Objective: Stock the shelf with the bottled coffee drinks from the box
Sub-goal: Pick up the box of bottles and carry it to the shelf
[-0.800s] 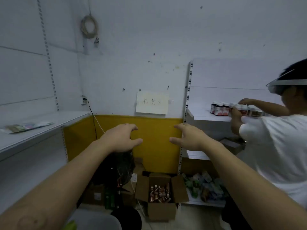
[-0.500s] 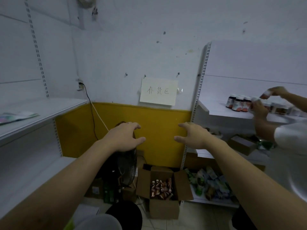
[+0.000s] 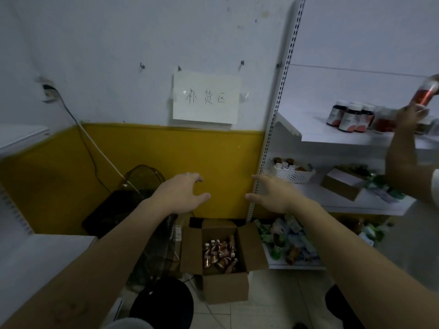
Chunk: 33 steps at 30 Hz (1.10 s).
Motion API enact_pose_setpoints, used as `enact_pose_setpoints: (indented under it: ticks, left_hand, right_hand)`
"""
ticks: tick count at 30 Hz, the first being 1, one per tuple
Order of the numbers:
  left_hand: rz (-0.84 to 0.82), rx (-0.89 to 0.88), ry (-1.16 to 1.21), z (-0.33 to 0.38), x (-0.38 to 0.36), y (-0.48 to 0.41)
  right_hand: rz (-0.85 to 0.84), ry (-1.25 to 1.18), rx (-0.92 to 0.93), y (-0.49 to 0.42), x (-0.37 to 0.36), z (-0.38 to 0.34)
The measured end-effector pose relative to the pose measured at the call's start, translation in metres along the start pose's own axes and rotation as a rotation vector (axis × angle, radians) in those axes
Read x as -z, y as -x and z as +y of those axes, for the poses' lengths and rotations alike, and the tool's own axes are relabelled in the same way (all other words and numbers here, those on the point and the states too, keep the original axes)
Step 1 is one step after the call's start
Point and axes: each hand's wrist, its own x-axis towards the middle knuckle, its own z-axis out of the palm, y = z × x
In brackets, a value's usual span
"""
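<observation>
An open cardboard box [image 3: 224, 287] stands on the floor against the yellow wall, its flaps spread. Inside lie several small brown bottled coffee drinks [image 3: 219, 254] with pale caps, jumbled. My left hand [image 3: 181, 193] and my right hand [image 3: 273, 194] reach forward side by side, palms down, fingers apart, both holding nothing. They hover well above the box, one to each side of it. The white shelf [image 3: 332, 136] on the right carries several dark bottles [image 3: 351, 117].
Another person's arm [image 3: 403, 160] at the right edge holds a red bottle [image 3: 425, 93] over that shelf. A black fan [image 3: 142, 210] stands left of the box. Lower shelves hold a white basket [image 3: 293, 175], a small carton [image 3: 342, 184] and packaged goods [image 3: 289, 243]. A paper sign [image 3: 205, 98] hangs on the wall.
The view has tilted down and moved closer to the box. My hands keep their spread pose and now sit lower, nearer the box. The other person has lifted a bottle at the right.
</observation>
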Motion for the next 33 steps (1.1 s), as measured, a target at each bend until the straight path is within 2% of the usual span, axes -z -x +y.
enact_pose_setpoints:
  ticks: [5,12,21,29,33]
  left_hand:
    - [-0.087,0.061,0.059,0.005,-0.049,-0.087]
    - [-0.202,0.199,0.1,0.002,-0.117,-0.181]
    - [-0.372,0.38,0.15,-0.064,-0.192,-0.282]
    - [-0.51,0.542,0.306,-0.14,-0.254,-0.397]
    - [-0.593,0.645,0.427,-0.168,-0.308,-0.436]
  right_hand:
    - [-0.062,-0.068,0.0,-0.08,-0.028,0.063]
    - [-0.237,-0.11,-0.015,-0.178,-0.075,0.126]
    - [-0.438,-0.26,-0.106,-0.283,-0.173,0.161]
    - [-0.612,-0.37,-0.336,-0.389,-0.258,0.188]
    - [-0.719,-0.369,-0.566,-0.416,-0.325,0.219]
